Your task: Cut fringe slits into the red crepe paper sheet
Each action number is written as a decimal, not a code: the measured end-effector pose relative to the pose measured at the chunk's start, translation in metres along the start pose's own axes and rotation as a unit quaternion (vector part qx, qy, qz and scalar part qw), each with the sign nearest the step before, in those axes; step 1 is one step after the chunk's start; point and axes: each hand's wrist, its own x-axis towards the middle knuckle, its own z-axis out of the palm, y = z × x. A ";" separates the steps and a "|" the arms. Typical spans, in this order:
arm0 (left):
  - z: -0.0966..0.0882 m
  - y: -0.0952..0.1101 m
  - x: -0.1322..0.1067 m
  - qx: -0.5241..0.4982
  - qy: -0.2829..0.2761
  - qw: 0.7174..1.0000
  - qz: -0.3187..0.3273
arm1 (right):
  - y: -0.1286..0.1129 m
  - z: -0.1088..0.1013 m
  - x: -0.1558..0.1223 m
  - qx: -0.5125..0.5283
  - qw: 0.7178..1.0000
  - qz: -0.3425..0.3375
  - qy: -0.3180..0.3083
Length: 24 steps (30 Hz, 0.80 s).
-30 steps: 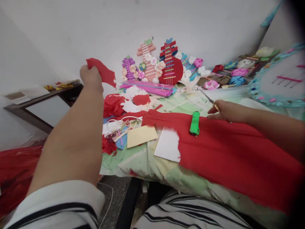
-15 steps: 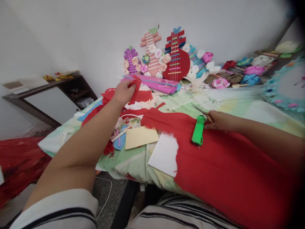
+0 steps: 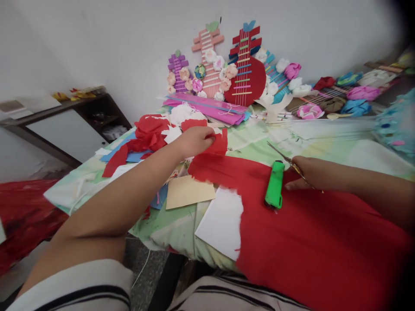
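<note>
My left hand [image 3: 198,141] is closed, thumb against fingers, on a small piece of red crepe paper [image 3: 221,143] that hangs over the table's middle. My right hand [image 3: 304,172] holds a pair of scissors [image 3: 296,168], its narrow blades pointing away to the left. This hand rests on a large red crepe paper sheet [image 3: 311,242] with an uneven left edge. Just left of the right hand, a green lighter [image 3: 275,185] lies on the sheet. White card [image 3: 222,220] sticks out from under the red edge, beside a cream card [image 3: 189,192].
Crumpled red scraps [image 3: 151,134] and white scraps lie at the left. Behind them are folded magenta sheets [image 3: 207,108] and toy-like string instruments [image 3: 246,73] with paper flowers against the wall. A dark-framed cabinet [image 3: 68,129] stands at left beyond the green patterned tablecloth [image 3: 181,233].
My left hand has moved right and toward me with the red piece, from over the scraps to near the large sheet. My right hand stays on the sheet with the scissors. The view shifts slightly.
</note>
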 end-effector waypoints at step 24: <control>-0.037 -0.005 -0.031 -0.165 0.234 0.956 -0.059 | 0.039 -0.065 0.115 -0.197 0.979 0.040 -0.024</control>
